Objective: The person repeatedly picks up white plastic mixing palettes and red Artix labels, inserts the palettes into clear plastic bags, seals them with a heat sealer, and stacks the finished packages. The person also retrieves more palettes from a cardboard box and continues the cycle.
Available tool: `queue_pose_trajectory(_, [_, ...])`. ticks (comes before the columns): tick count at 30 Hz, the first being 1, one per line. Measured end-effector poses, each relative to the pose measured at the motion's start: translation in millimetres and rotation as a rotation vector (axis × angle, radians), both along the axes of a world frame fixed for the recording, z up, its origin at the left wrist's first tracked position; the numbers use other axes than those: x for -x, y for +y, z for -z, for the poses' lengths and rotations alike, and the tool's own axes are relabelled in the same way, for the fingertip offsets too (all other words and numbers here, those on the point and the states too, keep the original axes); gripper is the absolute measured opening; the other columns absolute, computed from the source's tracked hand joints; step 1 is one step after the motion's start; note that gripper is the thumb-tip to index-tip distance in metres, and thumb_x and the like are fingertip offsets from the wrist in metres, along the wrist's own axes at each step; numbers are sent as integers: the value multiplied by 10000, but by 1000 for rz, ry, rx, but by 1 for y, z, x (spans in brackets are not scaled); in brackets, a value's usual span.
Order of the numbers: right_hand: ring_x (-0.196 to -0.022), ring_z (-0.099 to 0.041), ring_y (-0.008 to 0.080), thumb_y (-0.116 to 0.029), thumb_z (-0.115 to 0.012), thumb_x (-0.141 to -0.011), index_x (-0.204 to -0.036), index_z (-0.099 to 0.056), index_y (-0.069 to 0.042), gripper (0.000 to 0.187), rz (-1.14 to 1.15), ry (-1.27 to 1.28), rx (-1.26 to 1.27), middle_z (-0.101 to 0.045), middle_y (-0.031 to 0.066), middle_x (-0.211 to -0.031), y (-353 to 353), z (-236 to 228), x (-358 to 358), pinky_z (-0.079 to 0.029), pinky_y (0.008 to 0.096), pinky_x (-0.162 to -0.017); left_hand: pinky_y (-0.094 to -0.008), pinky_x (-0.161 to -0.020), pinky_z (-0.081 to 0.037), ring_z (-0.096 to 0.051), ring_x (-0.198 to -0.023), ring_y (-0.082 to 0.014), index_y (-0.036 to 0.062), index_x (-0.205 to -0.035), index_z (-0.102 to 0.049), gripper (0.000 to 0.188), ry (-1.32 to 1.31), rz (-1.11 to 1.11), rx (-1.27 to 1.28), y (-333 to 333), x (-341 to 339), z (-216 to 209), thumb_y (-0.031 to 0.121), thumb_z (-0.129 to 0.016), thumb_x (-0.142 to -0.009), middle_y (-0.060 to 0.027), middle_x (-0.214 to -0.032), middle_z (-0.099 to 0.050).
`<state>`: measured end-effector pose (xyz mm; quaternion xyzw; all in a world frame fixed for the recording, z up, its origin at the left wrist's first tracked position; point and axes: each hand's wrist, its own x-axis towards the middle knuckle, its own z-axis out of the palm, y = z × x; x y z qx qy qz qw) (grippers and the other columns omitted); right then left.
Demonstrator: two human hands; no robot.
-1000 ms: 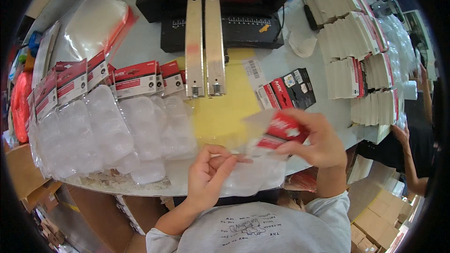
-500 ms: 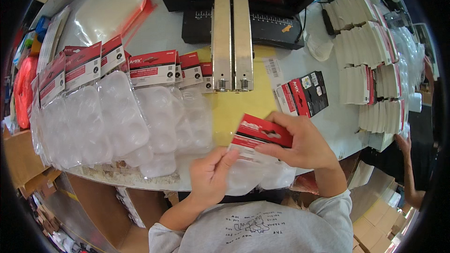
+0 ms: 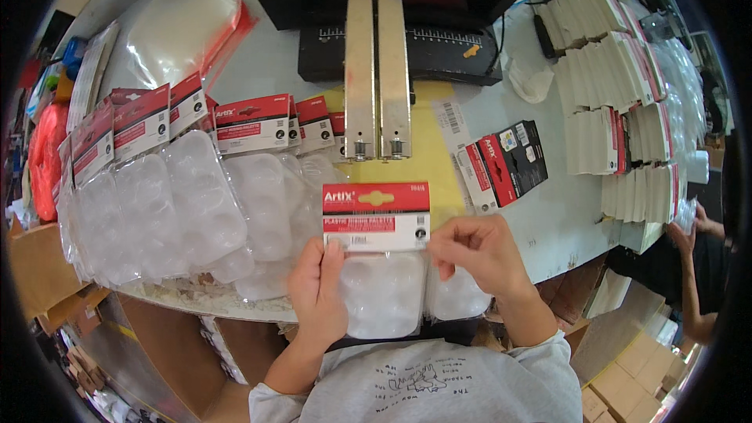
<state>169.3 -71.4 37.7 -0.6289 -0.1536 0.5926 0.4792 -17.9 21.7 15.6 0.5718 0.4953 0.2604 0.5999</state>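
A red and white header card point(image 3: 376, 219) with a hang hole stands upright in front of me, a clear-bagged white plastic palette point(image 3: 384, 294) hanging below it. Gripping the card's lower left corner, my left hand point(image 3: 319, 282) is closed, thumb in front. At its right edge my right hand point(image 3: 482, 254) is closed in a pinch, the fingers curled. Behind that hand lies another bagged white palette point(image 3: 458, 294) at the table edge. To the left, several carded palettes point(image 3: 188, 180) overlap in a fanned pile.
A black machine point(image 3: 392, 0) with two metal bars point(image 3: 377, 74) stands at the back over a yellow sheet point(image 3: 439, 164). Right of it lie a red and black card point(image 3: 505, 164) and stacks of folded cards point(image 3: 591, 78). Clear bags point(image 3: 184, 27) lie back left. Another person's hands point(image 3: 689, 235) hold clear plastic at far right.
The header card has been turned from a tilt to upright and moved left, facing me. My left hand has shifted left; my right hand has moved off the card's face to its right edge.
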Motion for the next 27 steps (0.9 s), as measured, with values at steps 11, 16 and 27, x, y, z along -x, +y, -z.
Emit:
queue_pose_trajectory(11, [-572,-560,111,-111,-606,-845,-861,-648,51,168,271,-102,-102,-622,78,-720,50,44,-11,-451,222,-550,-282,-609,-380,-413,-633,-131,-4,-782,-486,312,6,-27,-109,54,-44,41,243,-438,-968,-84,-674,-512])
queue_pose_trajectory(16, [-636,-596,111,-129,-573,-879,-927,-651,61,211,-5,-550,-165,-641,73,-748,41,38,-26,-476,234,-606,-329,-642,-403,-458,-637,-177,-7,-807,-494,296,94,36,-291,45,-31,47,244,-452,-958,-115,-692,-530])
queue_pose_trajectory(27, [-1353,-224,360,-416,-786,-612,-1387,-221,67,1073,-56,-1457,328,-258,250,-1439,-25,78,-71,-194,437,-1065,-363,-758,-443,-546,-858,-250,11,-1040,-545,282,730,-484,-792,142,60,-140,257,-479,-919,-135,-942,-567])
